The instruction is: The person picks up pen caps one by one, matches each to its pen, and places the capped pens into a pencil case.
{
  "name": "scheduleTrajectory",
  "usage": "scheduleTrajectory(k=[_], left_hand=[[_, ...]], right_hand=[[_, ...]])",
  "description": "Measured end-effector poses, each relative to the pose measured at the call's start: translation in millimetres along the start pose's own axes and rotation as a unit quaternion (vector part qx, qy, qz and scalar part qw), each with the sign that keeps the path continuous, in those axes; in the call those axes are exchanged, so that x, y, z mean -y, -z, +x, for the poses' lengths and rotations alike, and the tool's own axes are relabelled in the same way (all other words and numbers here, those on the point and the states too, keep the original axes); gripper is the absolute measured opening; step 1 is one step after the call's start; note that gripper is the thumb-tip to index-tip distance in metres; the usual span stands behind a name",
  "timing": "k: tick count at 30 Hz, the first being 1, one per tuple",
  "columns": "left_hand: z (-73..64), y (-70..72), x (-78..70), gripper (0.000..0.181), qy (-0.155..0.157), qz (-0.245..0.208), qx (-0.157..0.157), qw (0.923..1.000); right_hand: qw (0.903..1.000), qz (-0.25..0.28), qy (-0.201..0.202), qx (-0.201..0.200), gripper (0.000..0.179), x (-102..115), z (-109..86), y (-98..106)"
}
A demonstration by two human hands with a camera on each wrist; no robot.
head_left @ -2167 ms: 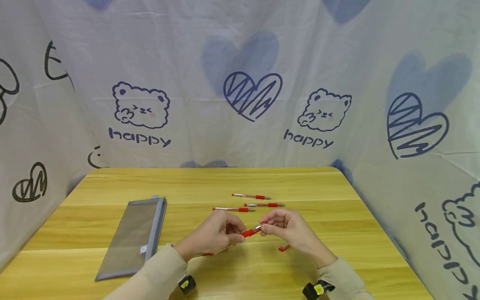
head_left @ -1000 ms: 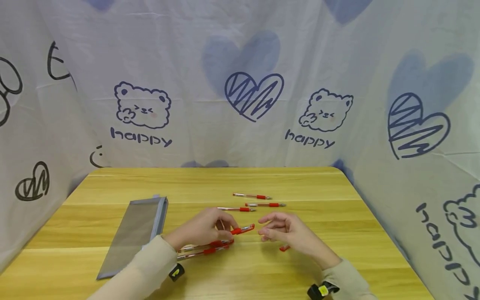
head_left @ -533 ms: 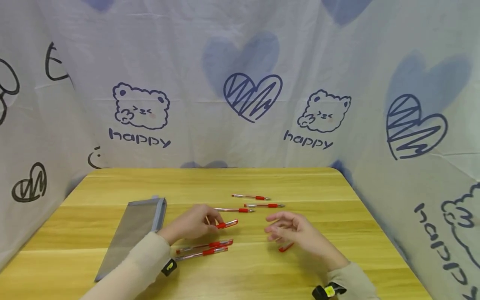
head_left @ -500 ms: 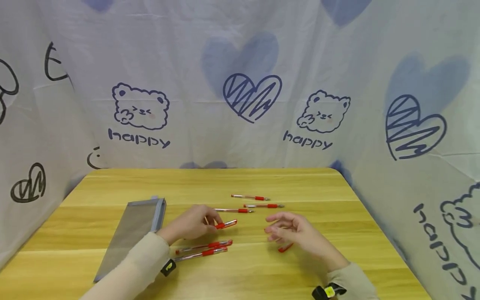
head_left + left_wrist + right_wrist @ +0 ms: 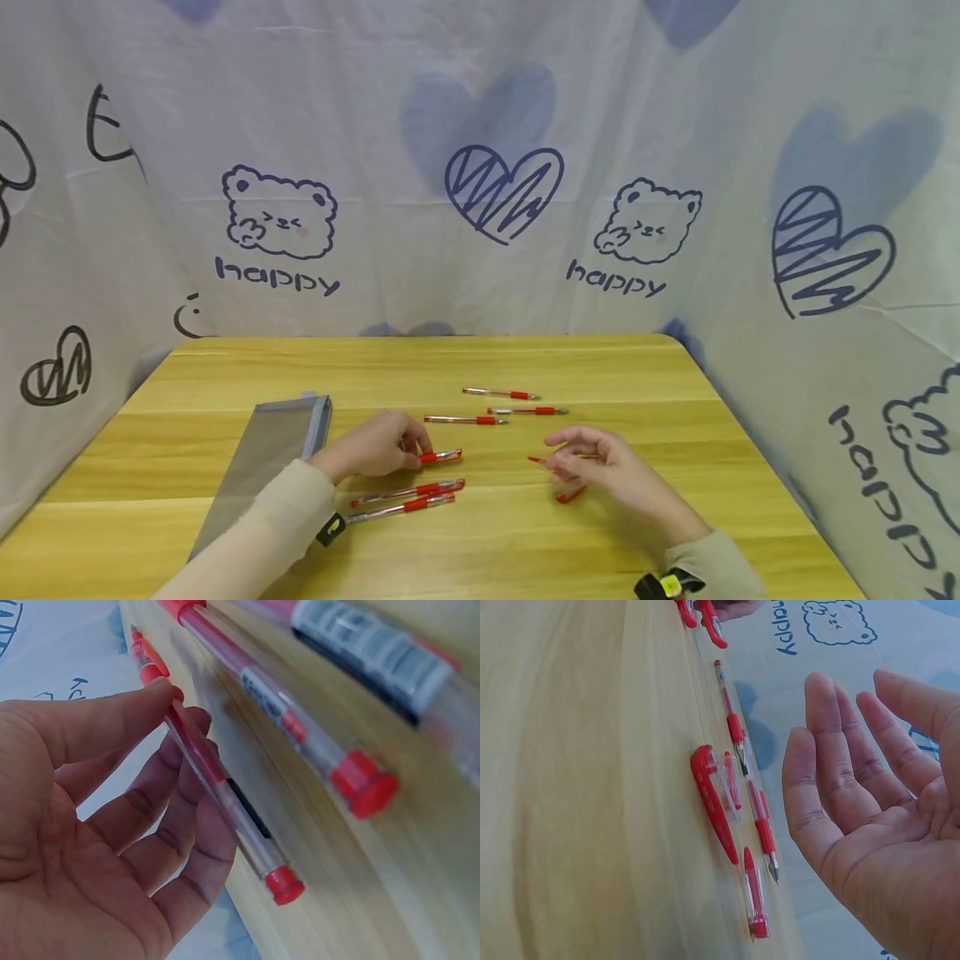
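My left hand [image 5: 378,446] pinches a capped red pen [image 5: 446,456] between thumb and fingers, low over the table. In the left wrist view its clear barrel [image 5: 217,784] slants down to a red end plug. Two more capped red pens [image 5: 408,492] [image 5: 405,507] lie side by side just in front of that hand. My right hand [image 5: 611,471] hovers with relaxed, parted fingers and holds nothing. Below and beside it are loose red pen caps [image 5: 714,802] [image 5: 732,781] [image 5: 755,900], partly hidden by the hand in the head view.
Three uncapped red pens [image 5: 501,393] [image 5: 528,411] [image 5: 467,421] lie toward the back of the wooden table [image 5: 600,367]. A grey mesh zip pouch [image 5: 262,450] lies at the left, partly under the left forearm. A patterned white curtain [image 5: 390,167] surrounds the table.
Both hands were at the pen; the right hand let go of its capped end and drew back right. The left hand carried the pen left and lowered it beside the two capped pens.
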State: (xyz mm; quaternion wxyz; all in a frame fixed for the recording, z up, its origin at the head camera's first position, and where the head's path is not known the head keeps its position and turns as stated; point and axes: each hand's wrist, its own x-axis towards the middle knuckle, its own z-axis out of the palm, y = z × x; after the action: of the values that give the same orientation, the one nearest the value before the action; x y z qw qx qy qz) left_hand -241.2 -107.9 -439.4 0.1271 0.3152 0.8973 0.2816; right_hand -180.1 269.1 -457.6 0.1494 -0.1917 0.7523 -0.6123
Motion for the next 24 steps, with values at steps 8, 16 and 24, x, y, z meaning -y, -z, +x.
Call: scheduleTrajectory(k=[8, 16, 24], left_hand=[[-3.3, 0.1, 1.1, 0.011, 0.011, 0.011, 0.014, 0.9998], [-6.2, -0.9, 3.1, 0.013, -0.001, 0.024, 0.015, 0.9996], [-6.4, -2.2, 6.3, 0.015, -0.015, 0.031, 0.002, 0.9994]], right_hand=[[0.9998, 0.013, -0.011, -0.003, 0.052, 2, -7.8, 6], [0.9995, 0.009, -0.025, -0.014, 0.052, 1, -10.4, 11], [0.9996, 0.005, -0.018, -0.021, 0.050, 1, -13.3, 14]])
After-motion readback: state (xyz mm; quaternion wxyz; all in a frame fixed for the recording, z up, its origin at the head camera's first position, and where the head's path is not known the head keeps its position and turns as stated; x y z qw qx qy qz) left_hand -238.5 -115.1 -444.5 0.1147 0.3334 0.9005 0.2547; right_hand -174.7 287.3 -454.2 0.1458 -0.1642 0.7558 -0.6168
